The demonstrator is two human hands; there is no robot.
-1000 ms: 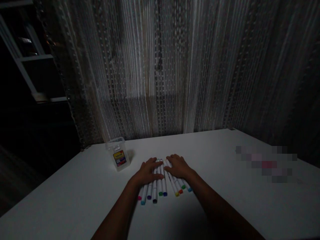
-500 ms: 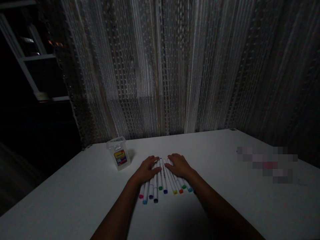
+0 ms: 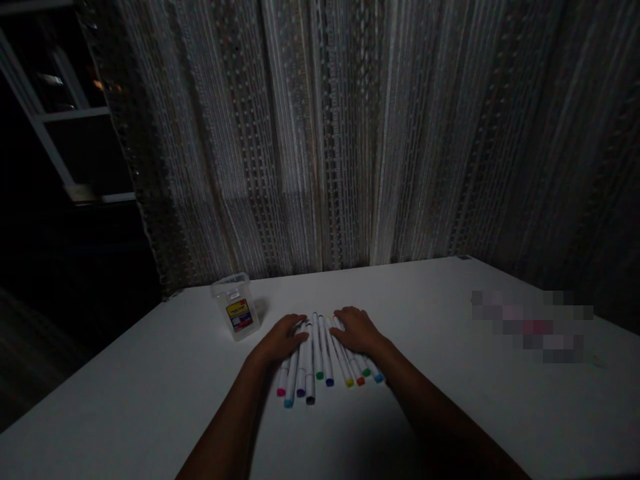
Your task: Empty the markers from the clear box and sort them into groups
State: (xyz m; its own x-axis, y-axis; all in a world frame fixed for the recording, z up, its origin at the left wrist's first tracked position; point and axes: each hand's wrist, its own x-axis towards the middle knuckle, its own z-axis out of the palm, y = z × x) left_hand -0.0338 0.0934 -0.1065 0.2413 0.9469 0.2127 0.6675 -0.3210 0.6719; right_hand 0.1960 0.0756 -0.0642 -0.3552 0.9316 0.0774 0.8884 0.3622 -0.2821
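**Hand Position at the Marker Row: Both Grips Slack**

The left grip (image 3: 283, 340), a bare hand, lies palm down across the left part of the marker row (image 3: 325, 350). Its fingers are spread and unclenched; the thumb points toward the middle of the row. The right grip (image 3: 358, 331), also bare and palm down, covers the far right part of the row. Its fingers are loosely curved and its state is released. Neither grip closes around a marker.

The row consists of white-barrelled markers lying side by side, coloured ends toward the person. From left to right, the ends are pink (image 3: 281, 393), light blue (image 3: 289, 403), purple, dark, green, blue, yellow (image 3: 349, 383), orange, green and light blue. The near ends are staggered. A wedge-shaped gap separates the blue and yellow ends; it narrows toward the far side of the row.

The row rests on a white surface (image 3: 450, 400). A clear plastic container (image 3: 240, 335), with a yellow, red and blue label (image 3: 239, 313), stands left of and beyond the row. Well to the right of the row is a pixelated patch (image 3: 537, 327); its content is unidentifiable. Behind the row, past the far edge of the surface, hangs a patterned curtain (image 3: 325, 133).
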